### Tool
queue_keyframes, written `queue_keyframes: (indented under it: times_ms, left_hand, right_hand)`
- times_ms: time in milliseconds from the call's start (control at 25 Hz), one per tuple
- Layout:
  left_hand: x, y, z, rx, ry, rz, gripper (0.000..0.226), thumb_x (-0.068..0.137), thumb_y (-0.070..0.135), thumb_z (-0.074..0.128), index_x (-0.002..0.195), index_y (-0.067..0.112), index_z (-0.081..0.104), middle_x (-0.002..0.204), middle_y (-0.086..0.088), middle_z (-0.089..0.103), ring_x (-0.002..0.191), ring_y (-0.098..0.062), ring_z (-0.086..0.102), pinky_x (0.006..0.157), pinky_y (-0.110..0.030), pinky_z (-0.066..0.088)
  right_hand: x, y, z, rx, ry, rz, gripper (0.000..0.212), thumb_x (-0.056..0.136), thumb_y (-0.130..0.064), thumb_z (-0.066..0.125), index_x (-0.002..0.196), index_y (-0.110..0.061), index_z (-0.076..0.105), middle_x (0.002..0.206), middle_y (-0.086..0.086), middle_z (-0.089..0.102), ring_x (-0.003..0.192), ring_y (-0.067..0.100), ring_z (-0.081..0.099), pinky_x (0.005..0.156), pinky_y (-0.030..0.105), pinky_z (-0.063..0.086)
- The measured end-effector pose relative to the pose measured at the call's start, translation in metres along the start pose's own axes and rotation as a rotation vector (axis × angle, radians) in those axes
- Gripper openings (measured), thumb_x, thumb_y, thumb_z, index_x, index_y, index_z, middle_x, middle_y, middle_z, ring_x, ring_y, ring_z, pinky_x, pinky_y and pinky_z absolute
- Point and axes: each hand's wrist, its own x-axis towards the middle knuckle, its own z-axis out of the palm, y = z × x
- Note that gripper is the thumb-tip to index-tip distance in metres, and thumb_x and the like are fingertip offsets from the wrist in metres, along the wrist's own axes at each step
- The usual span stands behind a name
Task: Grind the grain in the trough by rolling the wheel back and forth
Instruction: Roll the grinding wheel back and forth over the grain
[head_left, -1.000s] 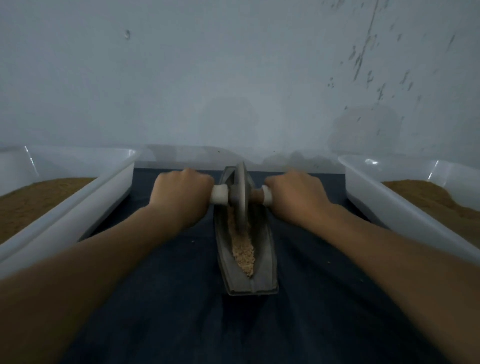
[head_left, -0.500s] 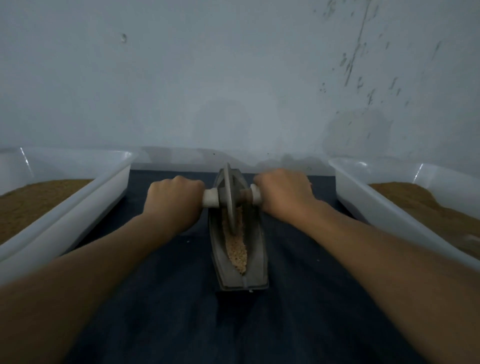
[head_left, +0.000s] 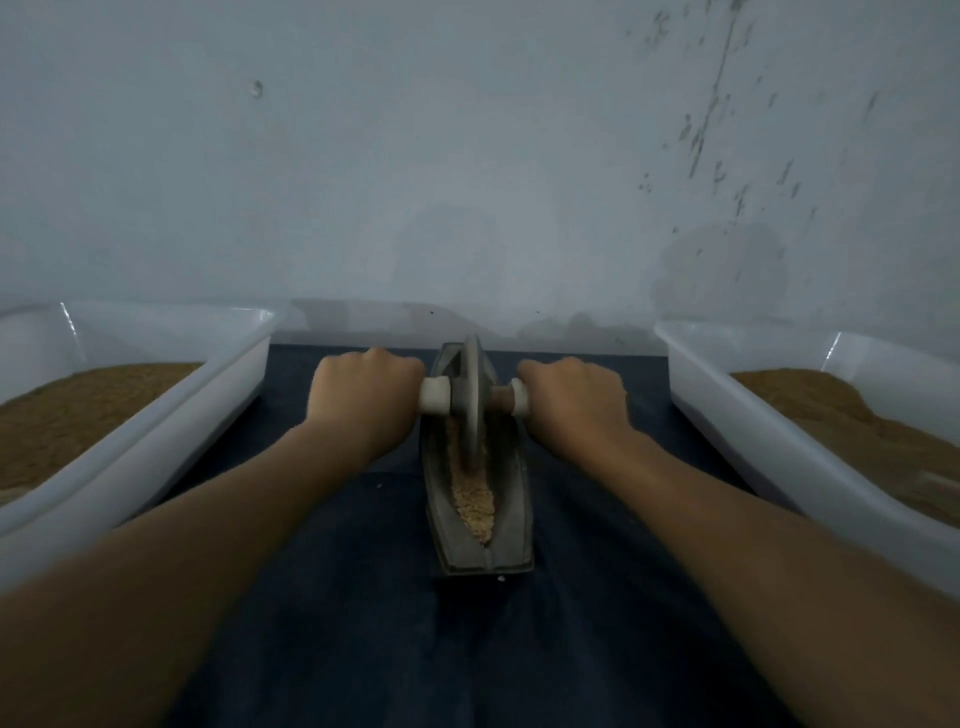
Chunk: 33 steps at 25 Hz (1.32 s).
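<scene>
My left hand (head_left: 363, 395) and right hand (head_left: 574, 400) are each curled round an end of the white-capped wooden axle (head_left: 435, 396), the dull grey disc-shaped wheel (head_left: 471, 384) upright between them, towards the far end of the narrow grey boat-shaped trough (head_left: 511, 525). The coarse tan grain (head_left: 474, 506) lies mostly nearer me than my knuckles. Uneven pressure could tilt the wheel up a wall, spilling grain onto the dark blue cloth (head_left: 337, 597).

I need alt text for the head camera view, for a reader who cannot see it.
The left hand and right hand grip the axle of a wheel standing in a narrow trough of pale grain, on a dark cloth. A white left tray and right tray hold brown powder.
</scene>
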Motion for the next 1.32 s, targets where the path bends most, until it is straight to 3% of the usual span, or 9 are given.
queue_keyframes:
  times_ms: [160,280,440,720,840,960,1080,1200,1320]
  left_hand:
    - [-0.036,-0.016,-0.003,0.020,0.259,0.208,0.049,0.052,0.033,0.078,0.064,0.032,0.031,0.056,0.011,0.009,0.042,-0.015,0.014,0.046,-0.018,0.009]
    - [-0.011,-0.006,0.005,0.093,0.142,0.147,0.025,0.070,0.030,0.072,0.068,0.026,0.048,0.055,0.006,0.027,0.042,-0.015,0.025,0.044,-0.024,0.020]
    - [0.028,0.004,0.006,0.012,-0.090,-0.012,0.014,0.094,0.026,0.055,0.104,0.024,0.065,0.094,-0.004,0.061,0.082,-0.026,0.062,0.064,-0.035,0.044]
    - [-0.032,-0.023,0.013,-0.061,0.178,0.183,0.022,0.060,0.040,0.068,0.065,0.035,0.047,0.054,0.015,0.016,0.044,-0.004,0.007,0.045,-0.016,0.006]
    - [-0.018,-0.007,0.018,-0.004,0.114,0.053,0.021,0.076,0.031,0.067,0.072,0.029,0.047,0.058,0.009,0.032,0.044,-0.013,0.028,0.044,-0.024,0.020]
    - [0.013,0.005,0.010,-0.006,0.004,-0.069,0.007,0.092,0.025,0.056,0.094,0.023,0.062,0.085,-0.002,0.060,0.076,-0.027,0.062,0.060,-0.034,0.038]
    - [-0.002,-0.004,0.006,-0.011,0.049,0.052,0.004,0.084,0.028,0.063,0.083,0.027,0.060,0.068,0.004,0.047,0.057,-0.020,0.047,0.052,-0.030,0.032]
    - [-0.031,-0.013,0.009,-0.014,0.243,0.165,0.031,0.057,0.030,0.075,0.064,0.033,0.044,0.056,0.012,0.011,0.045,-0.009,0.003,0.047,-0.018,0.007]
    - [-0.021,-0.007,0.022,-0.016,0.133,0.056,0.028,0.071,0.025,0.070,0.067,0.029,0.042,0.055,0.009,0.024,0.043,-0.013,0.017,0.045,-0.022,0.015]
  right_hand:
    - [-0.045,0.013,0.007,-0.096,0.397,-0.146,0.013,0.066,-0.030,0.047,0.067,-0.029,0.034,0.056,-0.011,0.028,0.049,0.015,0.024,0.052,0.021,-0.002]
    - [-0.025,0.010,0.021,-0.054,0.226,-0.057,0.017,0.074,-0.029,0.063,0.073,-0.029,0.046,0.063,-0.011,0.044,0.054,0.019,0.045,0.049,0.023,0.007]
    - [0.027,-0.002,0.009,0.023,-0.033,0.047,0.015,0.094,-0.037,0.062,0.100,-0.024,0.063,0.096,0.000,0.067,0.091,0.027,0.065,0.063,0.032,0.038]
    - [-0.032,0.016,-0.001,-0.128,0.292,-0.213,0.028,0.059,-0.032,0.058,0.072,-0.034,0.033,0.055,-0.013,0.020,0.045,0.013,0.020,0.047,0.019,0.006]
    - [-0.010,0.004,0.010,-0.119,0.171,-0.080,0.020,0.078,-0.030,0.067,0.080,-0.030,0.048,0.063,-0.010,0.046,0.053,0.019,0.045,0.046,0.024,0.021]
    - [0.023,-0.005,0.007,-0.025,-0.069,0.079,0.012,0.093,-0.030,0.065,0.103,-0.023,0.064,0.097,0.001,0.068,0.088,0.026,0.065,0.067,0.033,0.049]
    - [-0.002,0.003,0.004,-0.018,-0.035,-0.019,0.010,0.085,-0.031,0.067,0.089,-0.032,0.058,0.079,-0.007,0.058,0.068,0.020,0.057,0.056,0.030,0.039]
    - [-0.039,0.015,0.002,-0.121,0.316,-0.162,0.031,0.056,-0.034,0.066,0.066,-0.034,0.036,0.055,-0.016,0.014,0.045,0.000,0.011,0.046,0.017,0.006]
    - [-0.014,0.009,0.007,-0.133,0.166,-0.138,0.022,0.071,-0.035,0.071,0.074,-0.034,0.049,0.058,-0.014,0.037,0.046,0.010,0.037,0.044,0.021,0.022]
